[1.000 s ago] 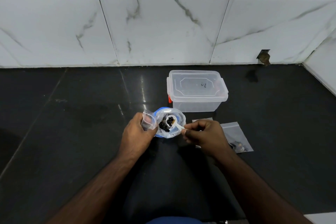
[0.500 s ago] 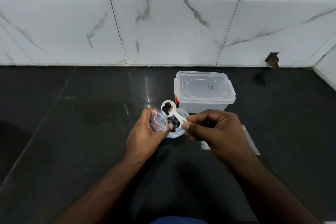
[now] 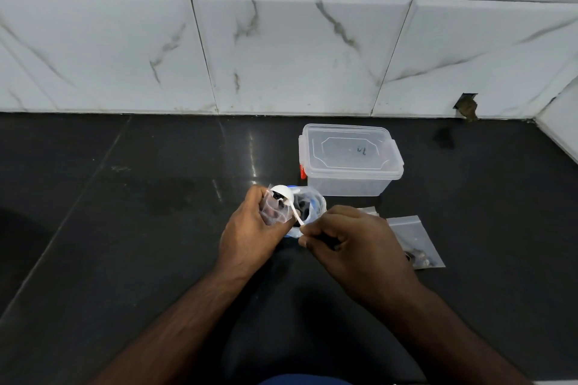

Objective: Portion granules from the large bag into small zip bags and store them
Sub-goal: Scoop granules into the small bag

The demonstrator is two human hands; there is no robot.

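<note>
My left hand (image 3: pixel 250 234) grips a small clear zip bag (image 3: pixel 272 209) held with its mouth up. My right hand (image 3: pixel 347 244) pinches the handle of a white plastic spoon (image 3: pixel 286 197). The spoon's bowl is tipped over the small bag's mouth, with dark granules at its edge. Just behind the spoon stands the large clear bag (image 3: pixel 312 206) with a blue rim, dark granules inside it. A filled small zip bag (image 3: pixel 417 242) lies flat on the counter to the right of my right hand.
A clear lidded plastic box (image 3: pixel 350 159) with an orange clasp stands behind the bags on the black counter (image 3: pixel 125 228). A white marble-tile wall (image 3: pixel 281 50) runs along the back and turns forward at the right corner.
The spoon has lifted out of the large bag with granules and swung left; it now tips over the small bag in my left hand. My right hand followed it leftward.
</note>
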